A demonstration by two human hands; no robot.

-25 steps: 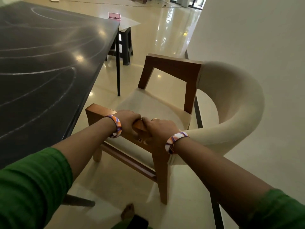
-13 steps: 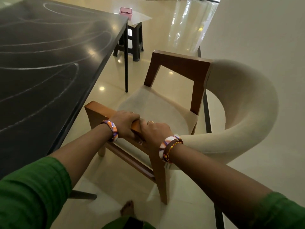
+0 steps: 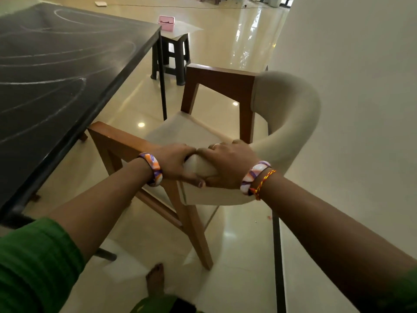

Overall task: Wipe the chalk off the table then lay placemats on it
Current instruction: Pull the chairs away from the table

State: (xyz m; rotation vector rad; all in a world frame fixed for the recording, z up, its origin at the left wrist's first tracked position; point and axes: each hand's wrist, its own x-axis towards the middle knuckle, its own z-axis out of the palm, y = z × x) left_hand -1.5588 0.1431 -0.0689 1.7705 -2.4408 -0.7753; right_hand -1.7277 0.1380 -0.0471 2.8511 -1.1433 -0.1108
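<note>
- Step in hand, as judged: moving the chair [image 3: 225,132] away from the tabletop [image 3: 56,71] so the chalk can be reached.
- Left hand [image 3: 174,162] and right hand [image 3: 228,166] sit side by side at centre frame, fingers [image 3: 216,146] of both clamped over the near end of the cream padded backrest where it meets the wooden arm.
- Advice: keep both grips firm, lift or slide evenly, keep the wooden arm off the tabletop edge, mind the bare foot [image 3: 155,277] at the bottom.
- Chalk lines [image 3: 45,82] cover the dark tabletop, upper left; unwiped. No cloth or placemats in view.
- Versus a second ago: grip has shifted from the wooden arm onto the padding; chair has turned, backrest closer to the hands.
- Stool [image 3: 171,55] with pink box [image 3: 166,22], top centre.
</note>
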